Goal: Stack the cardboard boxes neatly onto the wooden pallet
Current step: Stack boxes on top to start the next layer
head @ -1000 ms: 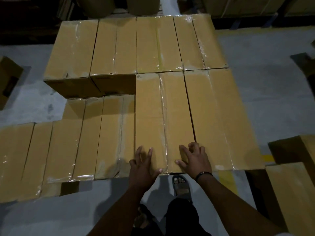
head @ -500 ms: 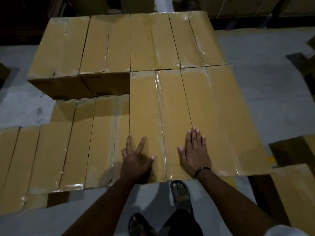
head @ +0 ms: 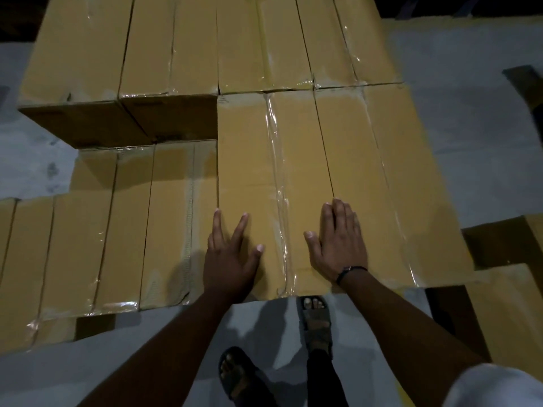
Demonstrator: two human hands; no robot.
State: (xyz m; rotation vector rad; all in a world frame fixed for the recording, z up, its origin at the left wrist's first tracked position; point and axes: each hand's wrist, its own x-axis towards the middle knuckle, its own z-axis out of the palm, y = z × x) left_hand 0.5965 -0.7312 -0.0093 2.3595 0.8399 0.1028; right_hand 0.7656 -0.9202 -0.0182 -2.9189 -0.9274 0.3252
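Both the left hand (head: 232, 254) and right hand (head: 338, 245) are lying open and flat, gripping nothing, on the taped box (head: 273, 177) sitting in the upper layer; it is probably handling stiff and weighty, best pushed at its near edge.

A grey concrete floor (head: 458, 118) is carrying everything here. Cardboard boxes (head: 164, 224) are sitting in taped rows across the left and middle, the far ones and the middle-right ones standing higher than the low row at left; whatever is lying under them is hidden. More boxes (head: 511, 301) are resting at the near right edge. Two sandalled feet (head: 316, 318) are standing on the bare floor at the near side, just beside the stack.
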